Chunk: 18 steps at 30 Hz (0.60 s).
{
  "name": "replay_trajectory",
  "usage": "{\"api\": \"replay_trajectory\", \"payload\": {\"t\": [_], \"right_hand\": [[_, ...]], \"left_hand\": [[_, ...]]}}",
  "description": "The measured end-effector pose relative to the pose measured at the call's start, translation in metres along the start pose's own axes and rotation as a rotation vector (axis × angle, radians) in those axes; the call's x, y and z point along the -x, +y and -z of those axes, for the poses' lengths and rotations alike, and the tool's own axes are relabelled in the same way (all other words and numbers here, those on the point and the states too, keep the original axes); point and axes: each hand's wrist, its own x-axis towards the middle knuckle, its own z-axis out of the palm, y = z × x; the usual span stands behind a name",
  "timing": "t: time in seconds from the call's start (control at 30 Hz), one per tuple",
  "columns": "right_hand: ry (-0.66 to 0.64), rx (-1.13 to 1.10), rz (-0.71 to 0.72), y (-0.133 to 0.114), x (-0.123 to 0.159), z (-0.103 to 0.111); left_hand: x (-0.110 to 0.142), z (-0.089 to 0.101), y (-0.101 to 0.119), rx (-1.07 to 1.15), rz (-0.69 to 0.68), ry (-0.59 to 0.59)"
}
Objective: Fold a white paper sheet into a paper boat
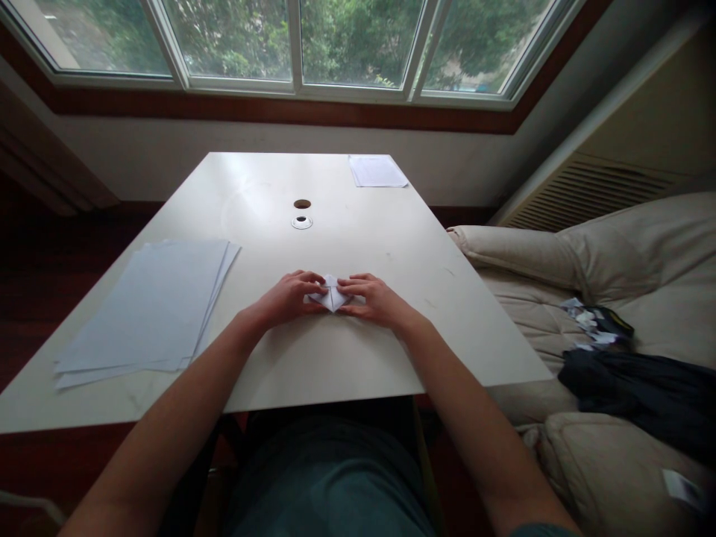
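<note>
A small piece of folded white paper [332, 297] lies on the white table in front of me, its lower end coming to a point and a seam running down its middle. My left hand [291, 297] grips its left side, with fingers on top and the thumb low at the edge. On the opposite side my right hand [374, 298] holds it the same way, fingers curled over the upper right part. Both hands rest close to the tabletop. The fingers cover the paper's outer corners.
Large white sheets [151, 306] lie stacked on the table's left side. A smaller paper stack [378, 171] sits at the far right corner. A round hole [302, 203] and a ring-shaped cap [302, 222] are mid-table. Right of the table stands a beige sofa [520, 306] with dark cloth [643, 395].
</note>
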Motion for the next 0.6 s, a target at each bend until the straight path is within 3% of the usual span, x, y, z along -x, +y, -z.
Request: {"api": "replay_trajectory", "payload": {"t": [0.3, 0.6], "right_hand": [[0.015, 0.02, -0.053, 0.0019, -0.0049, -0.0063], [0.056, 0.073, -0.019, -0.0072, -0.005, -0.0071]], "left_hand": [[-0.004, 0.001, -0.0002, 0.077, 0.027, 0.041], [-0.0041, -0.0055, -0.0028, 0.135, 0.085, 0.111]]}}
